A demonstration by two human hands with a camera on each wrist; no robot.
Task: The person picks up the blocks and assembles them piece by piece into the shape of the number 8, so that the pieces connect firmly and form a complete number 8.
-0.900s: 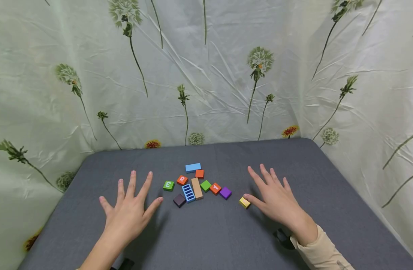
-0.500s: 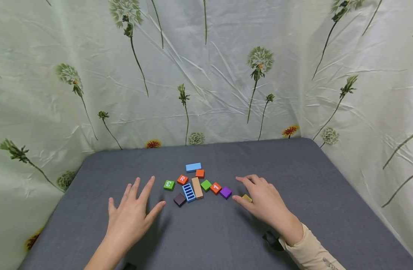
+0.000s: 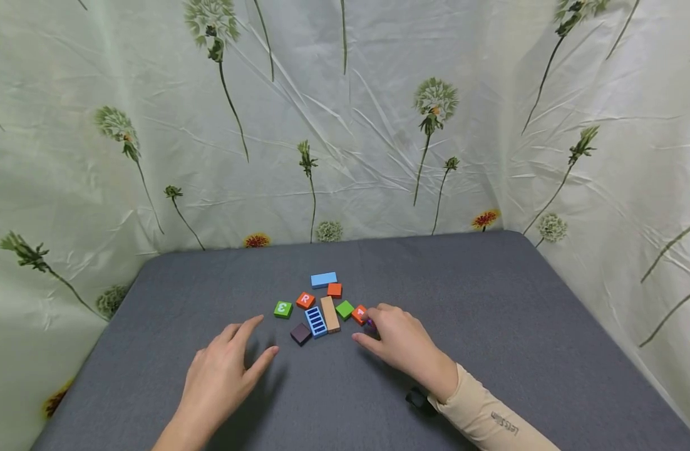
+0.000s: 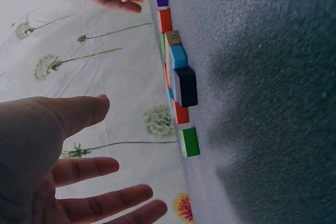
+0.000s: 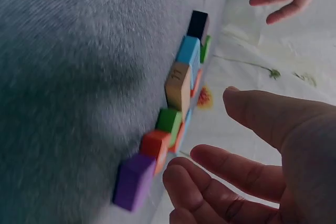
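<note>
My right hand [image 3: 407, 344] hovers at the right end of a row of small blocks, thumb and fingers apart with nothing between them. Close by its fingers are the purple block [image 5: 134, 182], mostly covered by the hand in the head view, and the orange block marked 1 [image 3: 359, 314]. The yellow block is hidden. My left hand [image 3: 223, 369] is held above the table, fingers loosely bent and thumb spread. Nearest to it lie the green block marked 3 [image 3: 283, 309] and a dark block [image 3: 300, 334].
Mid-cluster lie a striped blue block [image 3: 316, 322], a wooden block [image 3: 330, 314], a plain green block [image 3: 344, 309] and an orange R block [image 3: 305, 300]. Behind them are a red block [image 3: 334, 290] and a light blue block [image 3: 324, 280]. A floral curtain [image 3: 367, 125] backs the grey table [image 3: 548, 351].
My right hand has moved left from beside the yellow block to the purple one, covering both in the head view. The left hand's spread fingers have drawn in and bent. The blocks lie still.
</note>
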